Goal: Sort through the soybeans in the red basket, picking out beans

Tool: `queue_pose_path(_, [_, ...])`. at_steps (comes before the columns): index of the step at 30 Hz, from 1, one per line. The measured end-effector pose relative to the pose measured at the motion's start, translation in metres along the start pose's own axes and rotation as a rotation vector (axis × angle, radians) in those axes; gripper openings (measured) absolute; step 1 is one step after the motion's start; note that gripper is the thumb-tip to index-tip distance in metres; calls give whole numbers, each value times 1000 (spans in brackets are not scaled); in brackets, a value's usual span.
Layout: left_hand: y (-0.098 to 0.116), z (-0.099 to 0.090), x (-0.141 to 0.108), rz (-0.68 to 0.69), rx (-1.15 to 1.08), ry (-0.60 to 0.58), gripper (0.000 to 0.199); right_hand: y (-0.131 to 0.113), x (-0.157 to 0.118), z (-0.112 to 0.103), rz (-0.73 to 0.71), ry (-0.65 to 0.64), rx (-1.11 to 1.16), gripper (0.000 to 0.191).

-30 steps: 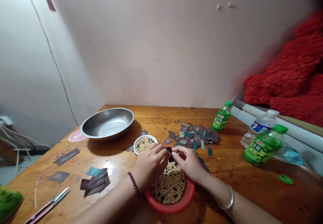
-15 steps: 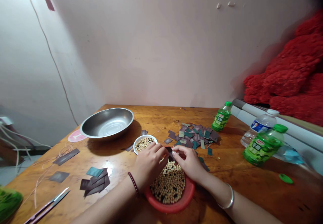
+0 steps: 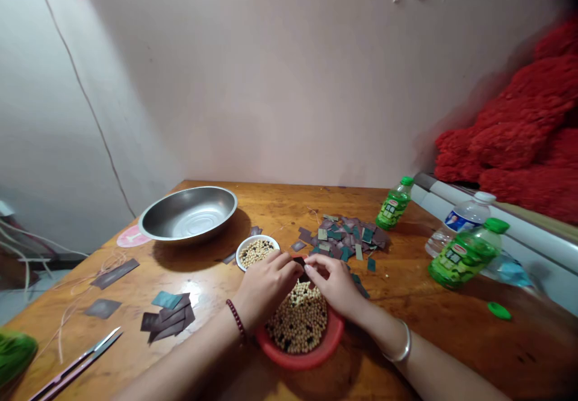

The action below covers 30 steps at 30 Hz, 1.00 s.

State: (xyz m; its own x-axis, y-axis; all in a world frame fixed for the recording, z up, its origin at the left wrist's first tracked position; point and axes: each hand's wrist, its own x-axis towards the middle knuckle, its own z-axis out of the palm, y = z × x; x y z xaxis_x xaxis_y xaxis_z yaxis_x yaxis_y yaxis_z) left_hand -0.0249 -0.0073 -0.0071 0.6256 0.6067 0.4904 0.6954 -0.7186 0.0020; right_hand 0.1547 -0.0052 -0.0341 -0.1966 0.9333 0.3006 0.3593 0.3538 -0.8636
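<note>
Two pinches meet: our left hand (image 3: 266, 286) and right hand (image 3: 335, 282) close their fingertips on a small dark card square (image 3: 298, 262), held clear above the pale soybeans (image 3: 298, 323) in a red plastic bowl (image 3: 303, 357), near the wooden table (image 3: 433, 335)'s front edge.

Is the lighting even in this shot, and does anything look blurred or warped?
Head view: the round stainless steel basin shows soft glare and throws a dark shadow on the orange-brown wooden table; the fluffy red fabric heap at right looks blurry; the top right corner darkens.
</note>
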Motion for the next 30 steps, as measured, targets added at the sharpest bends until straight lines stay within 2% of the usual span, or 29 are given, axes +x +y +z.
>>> queue_pose_path(4, [0,-3,1,-18,9,-24,14,-3,0,-3,18,0,4,20])
queue_pose_path(8, [2,-6,3,-26,26,13,15,-6,0,-6,3,7,-37,19])
queue_pose_path(15, [3,-4,6,-45,15,-25,17,-8,-2,-6,3,31,-95,18])
queue_pose_path(21, [3,-3,5,14,-6,6,17,-7,-1,-7,-8,27,-104,18])
queue_pose_path(26, [4,-3,5,-40,47,32,16,-8,-1,-7,-7,29,-103,18])
queue_pose_path(30, [2,-2,5,35,-10,-17,16,-8,-2,-8,-27,16,-119,17])
